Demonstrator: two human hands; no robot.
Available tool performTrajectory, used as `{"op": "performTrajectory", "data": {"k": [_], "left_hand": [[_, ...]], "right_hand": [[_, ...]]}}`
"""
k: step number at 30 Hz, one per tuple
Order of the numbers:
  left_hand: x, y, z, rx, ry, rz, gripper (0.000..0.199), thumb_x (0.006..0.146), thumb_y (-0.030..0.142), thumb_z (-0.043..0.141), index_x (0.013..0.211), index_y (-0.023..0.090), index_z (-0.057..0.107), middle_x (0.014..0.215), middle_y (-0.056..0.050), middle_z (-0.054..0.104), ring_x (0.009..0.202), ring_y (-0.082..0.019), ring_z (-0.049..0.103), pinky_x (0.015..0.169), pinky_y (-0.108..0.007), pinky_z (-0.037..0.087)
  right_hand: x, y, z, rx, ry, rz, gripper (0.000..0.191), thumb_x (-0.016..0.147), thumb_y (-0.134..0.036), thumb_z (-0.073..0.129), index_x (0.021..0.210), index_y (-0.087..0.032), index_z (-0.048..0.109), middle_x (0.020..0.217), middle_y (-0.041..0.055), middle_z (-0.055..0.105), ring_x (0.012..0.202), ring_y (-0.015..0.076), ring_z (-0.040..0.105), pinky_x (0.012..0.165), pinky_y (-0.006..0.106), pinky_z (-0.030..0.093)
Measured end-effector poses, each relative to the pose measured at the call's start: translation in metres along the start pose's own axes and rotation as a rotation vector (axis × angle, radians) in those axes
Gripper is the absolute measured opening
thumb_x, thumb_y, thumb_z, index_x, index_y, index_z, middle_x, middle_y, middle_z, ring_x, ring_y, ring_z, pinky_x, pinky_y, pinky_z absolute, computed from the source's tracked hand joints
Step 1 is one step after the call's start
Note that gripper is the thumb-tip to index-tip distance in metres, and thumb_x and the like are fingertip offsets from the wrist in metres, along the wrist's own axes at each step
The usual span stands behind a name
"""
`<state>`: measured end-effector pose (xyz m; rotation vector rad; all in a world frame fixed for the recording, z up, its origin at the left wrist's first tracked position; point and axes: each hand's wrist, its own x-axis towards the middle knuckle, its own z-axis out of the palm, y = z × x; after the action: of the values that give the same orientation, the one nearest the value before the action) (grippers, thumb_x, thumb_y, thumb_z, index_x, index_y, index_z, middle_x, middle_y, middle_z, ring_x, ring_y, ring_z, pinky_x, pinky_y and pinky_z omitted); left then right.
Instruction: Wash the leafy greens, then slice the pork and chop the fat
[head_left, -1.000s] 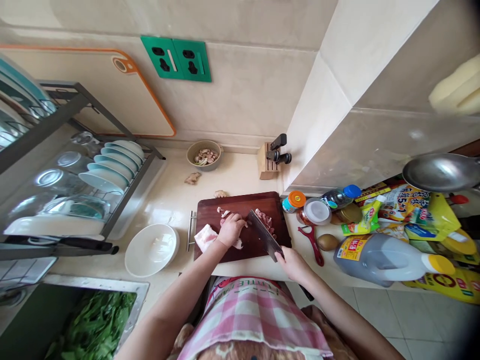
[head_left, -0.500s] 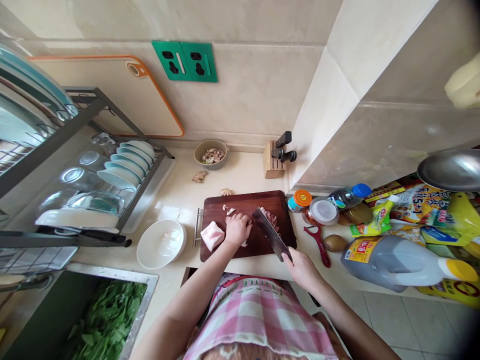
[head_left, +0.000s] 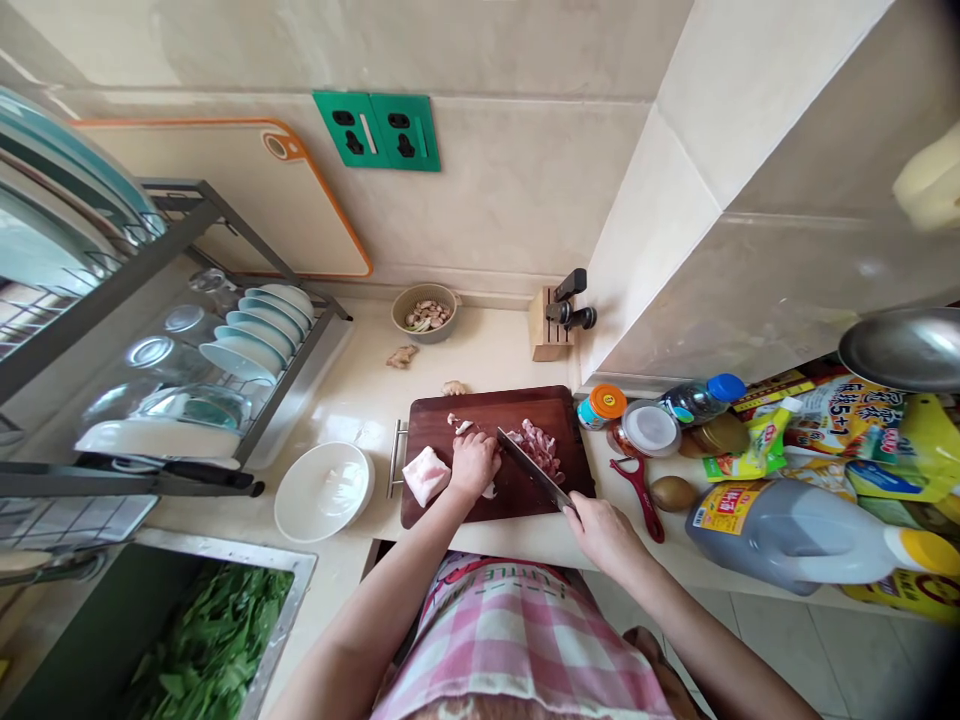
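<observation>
Steel shows along the knife [head_left: 534, 470], whose blade lies over the board [head_left: 435, 410], between the left hand [head_left: 475, 462] and the cut meat [head_left: 546, 448]. Its long axis runs aslant: the blade's far end points away from the body and to the left, just beside the left fingers, while the handle end comes back toward the body at the right, over the board's near edge. Closed round that end, the right hand [head_left: 601, 530] hides most of the handle. The left hand is nearer the blade's far end, its fingers bent and pressed together, low over the board; what they press on is mostly hidden. Cut meat lies to the right of the blade. On the left part of the board sits a pale chunk [head_left: 427, 476], apart from the left hand, with small scraps [head_left: 461, 425] just beyond the fingers. The board rests on the counter [head_left: 352, 365].
</observation>
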<state>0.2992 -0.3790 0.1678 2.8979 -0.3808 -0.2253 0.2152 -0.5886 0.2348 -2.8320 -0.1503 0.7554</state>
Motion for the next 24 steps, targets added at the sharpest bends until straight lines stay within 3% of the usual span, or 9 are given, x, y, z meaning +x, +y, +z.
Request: {"op": "performTrajectory", "data": {"k": [10, 15, 20, 24], "left_hand": [[0.008, -0.005, 0.000, -0.050, -0.033, 0.016, 0.011, 0.072, 0.017, 0.049, 0.075, 0.016, 0.060, 0.085, -0.010, 0.061, 0.087, -0.024, 0.053, 0.082, -0.036, 0.035], [0.015, -0.005, -0.009, -0.045, -0.044, 0.020, 0.011, 0.071, 0.015, 0.049, 0.073, 0.016, 0.060, 0.082, -0.010, 0.063, 0.086, -0.023, 0.054, 0.088, -0.037, 0.032], [0.008, -0.009, -0.018, -0.026, -0.026, -0.090, 0.016, 0.080, 0.026, 0.045, 0.081, 0.016, 0.058, 0.088, -0.009, 0.061, 0.088, -0.022, 0.054, 0.077, -0.034, 0.036], [0.009, -0.007, -0.016, 0.004, 0.048, -0.109, 0.021, 0.081, 0.035, 0.048, 0.087, 0.017, 0.057, 0.090, -0.008, 0.060, 0.091, -0.023, 0.053, 0.078, -0.034, 0.034]], "right_hand": [[0.015, -0.021, -0.011, -0.062, -0.116, 0.079, 0.026, 0.089, -0.026, 0.030, 0.097, -0.018, 0.054, 0.084, 0.0110, 0.066, 0.077, 0.0220, 0.064, 0.060, 0.028, 0.039], [0.039, -0.043, -0.003, 0.014, -0.059, 0.093, 0.026, 0.088, -0.027, 0.032, 0.097, -0.017, 0.054, 0.087, 0.0126, 0.066, 0.079, 0.0208, 0.064, 0.064, 0.027, 0.041], [0.039, -0.028, 0.006, 0.099, -0.022, 0.064, 0.026, 0.087, -0.028, 0.033, 0.092, -0.017, 0.056, 0.086, 0.0107, 0.066, 0.079, 0.0183, 0.063, 0.066, 0.026, 0.040], [0.032, -0.016, 0.007, 0.177, -0.021, 0.074, 0.025, 0.086, -0.028, 0.035, 0.091, -0.016, 0.056, 0.085, 0.0088, 0.067, 0.078, 0.0162, 0.062, 0.064, 0.023, 0.038]]}}
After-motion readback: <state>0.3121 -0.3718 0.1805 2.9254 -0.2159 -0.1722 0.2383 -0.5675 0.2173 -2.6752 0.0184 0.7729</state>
